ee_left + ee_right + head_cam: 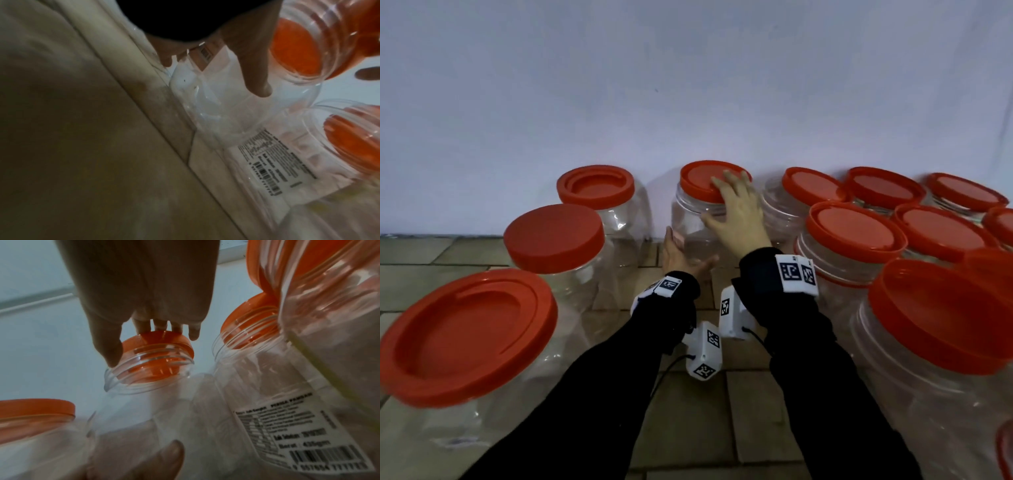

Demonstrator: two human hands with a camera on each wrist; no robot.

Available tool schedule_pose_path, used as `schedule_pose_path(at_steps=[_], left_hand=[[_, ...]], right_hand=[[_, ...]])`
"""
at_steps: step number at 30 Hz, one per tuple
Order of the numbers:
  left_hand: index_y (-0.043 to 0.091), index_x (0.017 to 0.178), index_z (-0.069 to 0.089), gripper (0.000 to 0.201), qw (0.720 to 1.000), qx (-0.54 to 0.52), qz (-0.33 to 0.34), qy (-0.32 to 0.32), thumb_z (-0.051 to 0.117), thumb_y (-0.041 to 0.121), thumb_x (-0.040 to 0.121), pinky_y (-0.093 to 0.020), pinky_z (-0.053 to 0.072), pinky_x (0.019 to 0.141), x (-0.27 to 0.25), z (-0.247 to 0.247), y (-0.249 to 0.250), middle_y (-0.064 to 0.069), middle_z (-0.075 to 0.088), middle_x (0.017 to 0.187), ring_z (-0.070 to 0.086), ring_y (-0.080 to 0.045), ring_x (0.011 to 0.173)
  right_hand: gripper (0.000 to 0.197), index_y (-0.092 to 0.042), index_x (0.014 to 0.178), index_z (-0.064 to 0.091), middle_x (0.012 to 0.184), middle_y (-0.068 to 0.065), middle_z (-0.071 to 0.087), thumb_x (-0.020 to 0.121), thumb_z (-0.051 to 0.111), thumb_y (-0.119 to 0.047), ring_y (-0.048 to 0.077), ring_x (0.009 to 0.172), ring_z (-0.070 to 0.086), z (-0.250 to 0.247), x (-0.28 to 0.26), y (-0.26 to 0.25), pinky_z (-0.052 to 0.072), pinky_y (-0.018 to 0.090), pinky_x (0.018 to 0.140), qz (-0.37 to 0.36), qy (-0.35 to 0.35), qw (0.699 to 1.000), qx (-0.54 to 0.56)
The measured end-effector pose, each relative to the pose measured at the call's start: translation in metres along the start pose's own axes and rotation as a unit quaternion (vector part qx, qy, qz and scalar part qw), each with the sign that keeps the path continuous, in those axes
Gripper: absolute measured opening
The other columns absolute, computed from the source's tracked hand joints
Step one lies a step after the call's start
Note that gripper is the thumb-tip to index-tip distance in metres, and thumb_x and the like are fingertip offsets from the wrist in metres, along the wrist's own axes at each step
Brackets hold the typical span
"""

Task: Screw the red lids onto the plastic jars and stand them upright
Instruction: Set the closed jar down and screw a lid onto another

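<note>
A clear plastic jar (693, 222) stands upright against the wall with a red lid (698, 181) on its mouth. My right hand (717, 200) lies over the lid, fingers across the top and the thumb at the jar's neck. The right wrist view shows that lid (160, 340) from below, with the thumb at its rim. My left hand (681, 255) cups the jar's lower left side, fingers up the wall of the jar and thumb in front. The left wrist view shows the thumb (252, 73) laid on the jar (216, 105).
Three capped jars (554, 236) stand to the left, the nearest (465, 335) close to my left arm. Several capped jars (852, 229) crowd the right, one with a label (298, 426) right beside the held jar. A white wall (688, 85) rises behind. Tiled floor (688, 411) lies below my arms.
</note>
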State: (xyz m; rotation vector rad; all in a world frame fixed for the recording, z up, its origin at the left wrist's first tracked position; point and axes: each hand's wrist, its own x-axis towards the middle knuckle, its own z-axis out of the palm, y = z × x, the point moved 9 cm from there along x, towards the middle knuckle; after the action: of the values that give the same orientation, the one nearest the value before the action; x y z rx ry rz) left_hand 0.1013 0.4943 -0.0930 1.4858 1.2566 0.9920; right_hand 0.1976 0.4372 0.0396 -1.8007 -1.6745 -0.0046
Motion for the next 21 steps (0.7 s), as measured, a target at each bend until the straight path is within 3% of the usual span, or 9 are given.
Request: schedule_pose_path(at_steps=[3,7,10,14,18,21], left_hand=[[0.009,0.143,0.001,0.127,0.999,-0.036,0.023,0.005,0.087,0.023,0.051,-0.040,0.020,0.112,0.005,-0.007,0.004,-0.015,0.013,0.151,0.015,-0.026,0.139],[0.014,0.143,-0.005,0.114,0.999,0.025,0.029,-0.020,0.079,0.015,0.066,-0.040,0.031,0.106,0.003,-0.011,0.019,-0.013,0.029,0.147,0.035,-0.029,0.131],[0.010,0.144,0.011,0.104,0.990,0.131,0.040,-0.025,0.079,0.030,0.066,-0.041,0.033,0.104,-0.014,-0.014,0.032,-0.017,0.041,0.139,0.040,-0.031,0.126],[0.013,0.143,0.017,0.102,0.981,0.178,0.058,-0.051,0.078,0.040,0.065,-0.044,0.030,0.106,-0.057,-0.017,0.038,-0.017,0.037,0.141,0.034,-0.033,0.130],[0.024,0.142,0.020,0.123,0.981,0.163,0.071,-0.078,0.060,0.077,0.038,-0.050,0.035,0.101,-0.116,-0.026,0.028,-0.017,0.043,0.136,0.039,-0.034,0.125],[0.017,0.138,0.031,0.117,0.985,0.118,0.064,-0.109,0.071,0.071,0.042,-0.045,0.037,0.102,-0.161,-0.039,0.022,-0.020,0.046,0.129,0.043,-0.032,0.120]], right_hand=[[0.050,-0.015,0.134,0.044,0.142,0.008,0.038,0.087,0.058,-0.022,0.027,0.137,0.024,-0.006,-0.005,-0.005,0.020,0.044,0.112,-0.009,0.048,0.999,-0.003],[0.048,-0.014,0.129,0.049,0.136,0.008,0.044,0.083,0.058,-0.013,0.027,0.130,0.033,-0.016,-0.021,-0.010,0.028,0.042,0.107,-0.006,0.073,0.997,-0.037],[0.047,-0.014,0.129,0.049,0.136,0.009,0.045,0.083,0.057,-0.011,0.027,0.129,0.034,-0.028,-0.037,-0.015,0.029,0.040,0.104,0.000,0.066,0.997,-0.047],[0.037,-0.013,0.124,0.054,0.126,0.010,0.053,0.087,0.054,-0.016,0.027,0.120,0.042,-0.061,-0.075,-0.030,0.035,0.039,0.099,-0.008,0.107,0.994,-0.016],[0.033,-0.014,0.122,0.054,0.120,0.007,0.058,0.089,0.055,-0.017,0.022,0.112,0.051,-0.103,-0.124,-0.051,0.042,0.036,0.094,-0.023,0.158,0.984,0.074],[0.030,-0.016,0.120,0.055,0.116,0.002,0.060,0.090,0.055,-0.017,0.011,0.100,0.052,-0.134,-0.156,-0.057,0.042,0.024,0.088,-0.001,0.181,0.973,0.142]])
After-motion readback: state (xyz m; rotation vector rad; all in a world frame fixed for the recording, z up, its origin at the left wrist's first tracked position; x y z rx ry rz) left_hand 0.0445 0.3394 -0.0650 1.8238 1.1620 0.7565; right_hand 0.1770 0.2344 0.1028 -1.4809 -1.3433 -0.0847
